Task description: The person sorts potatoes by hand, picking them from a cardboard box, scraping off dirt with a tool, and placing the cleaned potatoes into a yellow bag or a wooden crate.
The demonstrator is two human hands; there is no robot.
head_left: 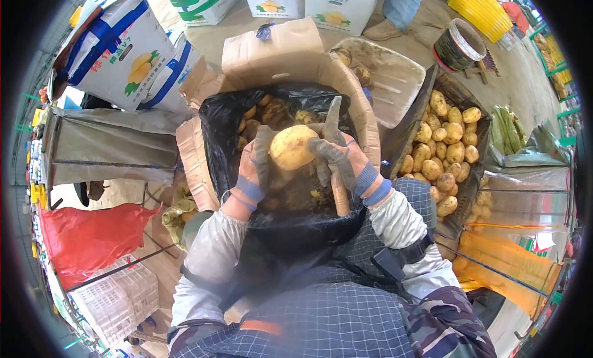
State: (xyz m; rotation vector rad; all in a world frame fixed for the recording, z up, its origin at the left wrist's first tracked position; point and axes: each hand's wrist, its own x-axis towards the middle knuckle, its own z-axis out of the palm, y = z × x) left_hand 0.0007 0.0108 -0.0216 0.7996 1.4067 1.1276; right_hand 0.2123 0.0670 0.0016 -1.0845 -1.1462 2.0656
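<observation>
Beige, dusty floor (516, 80) is spreading around the person, with white printed cartons (126, 64) standing beyond. Closer in, a big brown cardboard box (272, 52) lined with black plastic (219, 132) is sitting in front of the person, and a long dark crate (485, 142) is holding loose yellow potatoes (454, 133) on the right. Between them, a shallow whitish tray (398, 89) is lying with a few dirty lumps inside.

Both hands are wearing orange-and-grey gloves and working over the box. The left hand (252, 166) is closing on one side of a large, rounded yellow potato (293, 147), while the right hand (346, 163) is pressing fingers on its other side and also keeping a grey-bladed tool with a pale wooden handle (340, 194), blade pointing up. So I'm judging that the potato is being handled singly, lifted clear of the heap; that hold is calling for even pressure from both sides, with the blade staying off the skin.

Shadow and black plastic are obscuring much of the box's contents, and I can't tell how the right fingers are wrapping the handle. A smear is blurring the person's lap, and the view's edge is cutting off another person's leg (404, 6).
</observation>
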